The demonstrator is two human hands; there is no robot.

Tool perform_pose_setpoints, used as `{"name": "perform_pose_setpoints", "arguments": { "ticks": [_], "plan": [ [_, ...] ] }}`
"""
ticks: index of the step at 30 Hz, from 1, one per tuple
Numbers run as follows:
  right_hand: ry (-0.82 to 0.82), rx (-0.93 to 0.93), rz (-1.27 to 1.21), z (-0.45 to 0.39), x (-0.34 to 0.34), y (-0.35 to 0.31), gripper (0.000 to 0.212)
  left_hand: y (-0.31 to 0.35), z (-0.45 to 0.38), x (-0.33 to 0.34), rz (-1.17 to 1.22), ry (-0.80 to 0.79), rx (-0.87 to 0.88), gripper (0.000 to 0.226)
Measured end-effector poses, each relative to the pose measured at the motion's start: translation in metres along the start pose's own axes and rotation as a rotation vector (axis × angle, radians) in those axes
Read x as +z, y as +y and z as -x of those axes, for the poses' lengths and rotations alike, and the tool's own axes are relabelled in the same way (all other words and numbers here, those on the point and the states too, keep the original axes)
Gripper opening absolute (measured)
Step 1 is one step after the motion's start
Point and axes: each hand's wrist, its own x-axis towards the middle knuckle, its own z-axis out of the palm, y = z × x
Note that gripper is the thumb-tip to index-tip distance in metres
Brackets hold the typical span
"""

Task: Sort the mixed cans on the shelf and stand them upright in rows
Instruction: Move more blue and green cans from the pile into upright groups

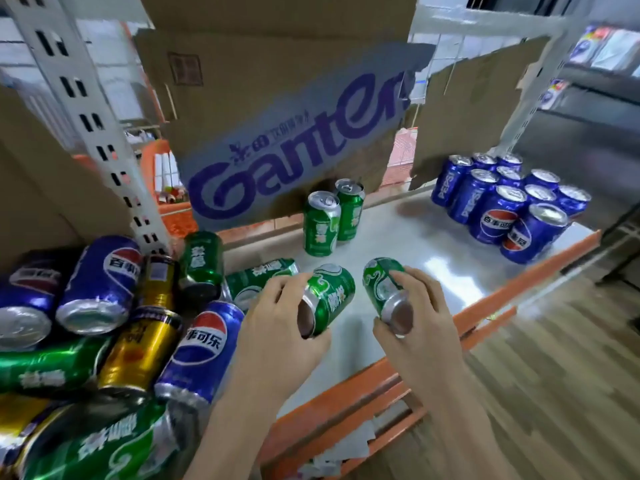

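Two hands (277, 327) (420, 318) grip two green cans (330, 297) (386, 289).

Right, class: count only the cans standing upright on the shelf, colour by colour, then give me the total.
Blue cans: 10
Green cans: 2
Total standing upright: 12

Bright glare, warped blurry edges
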Motion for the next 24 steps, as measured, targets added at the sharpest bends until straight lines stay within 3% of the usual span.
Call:
{"name": "perform_pose_setpoints", "arguments": {
  "ticks": [7,14,24],
  "plan": [
    [0.004,0.069,0.038,-0.058,0.01,0.013,0.067,0.008,-0.056,0.014,-0.014,-0.026,0.043,0.074],
    [-0.123,0.011,0.023,-0.114,0.024,0.032,0.073,0.027,-0.102,0.031,-0.089,-0.061,0.012,0.072],
    [-0.329,-0.188,-0.016,-0.176,0.048,0.063,0.068,0.045,-0.135,0.063,-0.256,-0.087,-0.264,0.074]
  ]
}}
